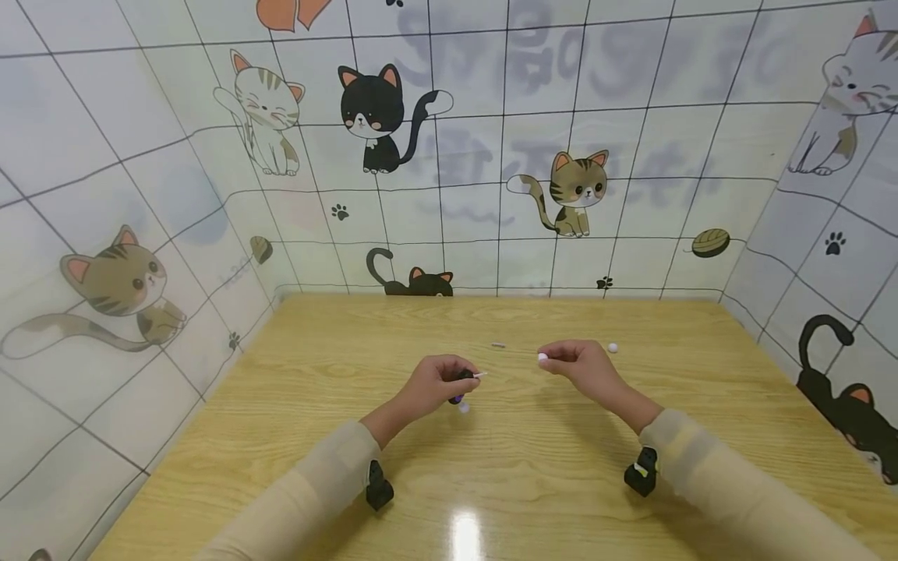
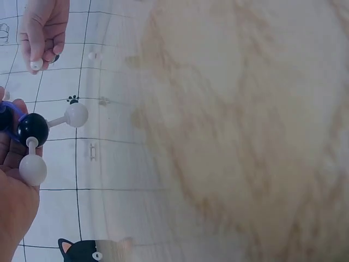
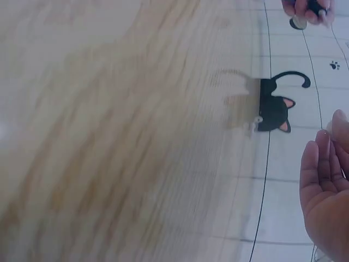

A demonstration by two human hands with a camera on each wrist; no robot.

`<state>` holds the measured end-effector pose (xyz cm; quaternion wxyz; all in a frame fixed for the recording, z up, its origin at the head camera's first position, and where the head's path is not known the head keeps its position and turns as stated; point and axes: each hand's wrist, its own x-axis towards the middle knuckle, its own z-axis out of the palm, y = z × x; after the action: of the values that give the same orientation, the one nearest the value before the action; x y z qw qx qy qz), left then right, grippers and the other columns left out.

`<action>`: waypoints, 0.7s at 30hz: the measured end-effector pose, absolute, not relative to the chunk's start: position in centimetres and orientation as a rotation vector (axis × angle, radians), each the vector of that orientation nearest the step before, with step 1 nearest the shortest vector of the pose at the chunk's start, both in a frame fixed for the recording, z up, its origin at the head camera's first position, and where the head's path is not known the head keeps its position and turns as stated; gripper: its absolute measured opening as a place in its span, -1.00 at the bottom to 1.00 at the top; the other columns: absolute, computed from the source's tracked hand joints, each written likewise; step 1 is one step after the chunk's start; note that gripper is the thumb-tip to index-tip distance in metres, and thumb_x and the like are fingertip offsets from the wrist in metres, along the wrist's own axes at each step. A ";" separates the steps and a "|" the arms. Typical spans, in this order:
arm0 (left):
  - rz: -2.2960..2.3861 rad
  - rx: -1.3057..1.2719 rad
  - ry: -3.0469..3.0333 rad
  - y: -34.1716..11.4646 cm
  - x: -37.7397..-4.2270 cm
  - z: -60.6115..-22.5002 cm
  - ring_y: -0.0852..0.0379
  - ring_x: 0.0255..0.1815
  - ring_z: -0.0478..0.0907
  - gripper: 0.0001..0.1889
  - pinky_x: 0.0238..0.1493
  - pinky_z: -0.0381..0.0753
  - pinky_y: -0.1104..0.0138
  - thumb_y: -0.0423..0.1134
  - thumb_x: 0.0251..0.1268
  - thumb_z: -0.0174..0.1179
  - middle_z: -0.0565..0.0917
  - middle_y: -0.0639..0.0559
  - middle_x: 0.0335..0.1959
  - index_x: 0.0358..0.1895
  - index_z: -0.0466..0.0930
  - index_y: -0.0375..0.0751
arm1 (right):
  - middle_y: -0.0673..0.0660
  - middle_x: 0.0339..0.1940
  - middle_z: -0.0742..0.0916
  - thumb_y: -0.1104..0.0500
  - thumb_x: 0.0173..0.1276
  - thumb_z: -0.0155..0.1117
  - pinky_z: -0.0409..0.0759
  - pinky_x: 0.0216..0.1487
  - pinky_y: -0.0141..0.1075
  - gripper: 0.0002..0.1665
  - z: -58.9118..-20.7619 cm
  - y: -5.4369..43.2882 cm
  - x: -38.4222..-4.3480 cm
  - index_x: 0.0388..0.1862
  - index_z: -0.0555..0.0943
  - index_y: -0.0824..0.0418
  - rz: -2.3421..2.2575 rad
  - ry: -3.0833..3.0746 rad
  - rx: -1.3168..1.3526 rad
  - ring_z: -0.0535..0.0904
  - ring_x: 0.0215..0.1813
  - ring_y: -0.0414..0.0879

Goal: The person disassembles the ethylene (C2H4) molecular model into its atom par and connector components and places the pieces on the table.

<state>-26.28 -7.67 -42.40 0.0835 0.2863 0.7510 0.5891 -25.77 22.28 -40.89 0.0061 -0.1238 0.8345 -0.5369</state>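
In the head view my left hand [image 1: 429, 387] grips a molecular model, left of the table's middle. The left wrist view shows its black ball [image 2: 32, 130] joined by a purple connector [image 2: 17, 111] to a second dark ball, partly cut off. Two white balls sit on pale sticks, one white ball [image 2: 76, 115] to the side and another white ball [image 2: 33, 170] below. A bare white stick [image 1: 481, 375] points from the model toward my right hand [image 1: 588, 372]. Between thumb and fingertips, that hand pinches a small white ball [image 1: 543, 358], apart from the model.
A loose white ball [image 1: 613, 347] lies on the wooden table [image 1: 533, 483] just beyond my right hand. A small greyish connector piece [image 1: 498, 344] lies farther back, between the hands. Cat-printed sheeting [image 1: 477, 226] encloses the table at the back and both sides.
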 end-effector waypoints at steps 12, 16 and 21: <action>1.753 0.835 2.187 -7.6 -25.5 -41.7 -0.36 -0.31 0.56 -0.75 -0.40 0.57 0.30 -0.40 0.31 0.25 0.70 -0.15 -0.29 -0.02 0.61 -0.50 | 0.30 0.04 0.68 -0.02 0.39 0.30 0.54 0.04 0.06 -0.42 -41.1 28.4 -27.7 0.18 0.56 0.40 -1.492 2.777 -0.178 0.61 0.03 0.17; 1.778 0.825 2.163 -7.5 -24.6 -40.5 -0.40 -0.28 0.54 -0.75 -0.37 0.60 0.26 -0.42 0.30 0.25 0.70 -0.09 -0.29 -0.03 0.60 -0.54 | 0.32 0.06 0.66 -0.07 0.40 0.27 0.53 0.05 0.08 -0.38 -41.0 30.3 -28.2 0.22 0.54 0.37 -1.410 2.824 -0.123 0.62 0.02 0.20; 1.795 0.827 2.150 -7.4 -24.4 -40.3 -0.37 -0.32 0.55 -0.75 -0.38 0.61 0.27 -0.43 0.30 0.25 0.70 -0.10 -0.31 -0.04 0.59 -0.56 | 0.36 0.08 0.65 -0.02 0.43 0.24 0.55 0.02 0.06 -0.42 -41.2 32.2 -28.8 0.21 0.53 0.39 -1.355 2.885 -0.079 0.61 0.02 0.22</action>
<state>-24.42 -7.44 -40.28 0.1103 0.2815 0.7318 0.6109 -28.76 32.24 -41.15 -0.0232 -0.0248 0.9046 -0.4248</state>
